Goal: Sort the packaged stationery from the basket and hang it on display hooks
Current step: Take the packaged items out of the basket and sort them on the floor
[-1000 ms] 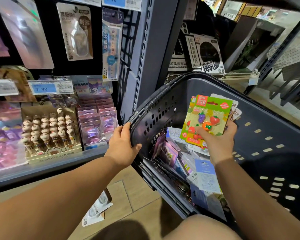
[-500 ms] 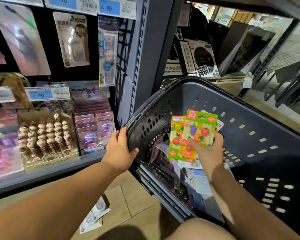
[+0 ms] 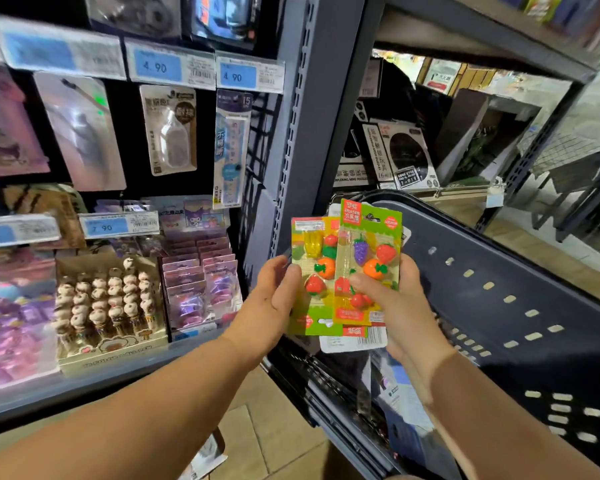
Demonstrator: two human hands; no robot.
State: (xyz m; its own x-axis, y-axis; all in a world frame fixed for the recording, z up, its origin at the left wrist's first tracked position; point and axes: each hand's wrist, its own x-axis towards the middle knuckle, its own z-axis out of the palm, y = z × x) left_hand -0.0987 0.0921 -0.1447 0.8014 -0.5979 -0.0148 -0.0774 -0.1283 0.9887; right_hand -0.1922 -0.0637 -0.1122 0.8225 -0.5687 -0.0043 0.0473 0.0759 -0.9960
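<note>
Dark shop shelving ahead, blue price tags (image 3: pixel 156 65) over hanging blister packs (image 3: pixel 172 133), and a slate-grey perforated plastic basket (image 3: pixel 499 258) tilted at right. Up come the green-and-yellow carded fruit eraser packs (image 3: pixel 312 244), now raised above the basket's near rim. The right hand (image 3: pixel 395 306) grips the fanned stack, thumb across the front. The left hand (image 3: pixel 274 299) has quit the basket rim and pinches the leftmost card's edge. Sorting looks ready to begin, and nothing is hooked yet.

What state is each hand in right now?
Left hand: pinching the left edge of the left eraser pack.
Right hand: gripping the right eraser pack, thumb on its front.
</note>
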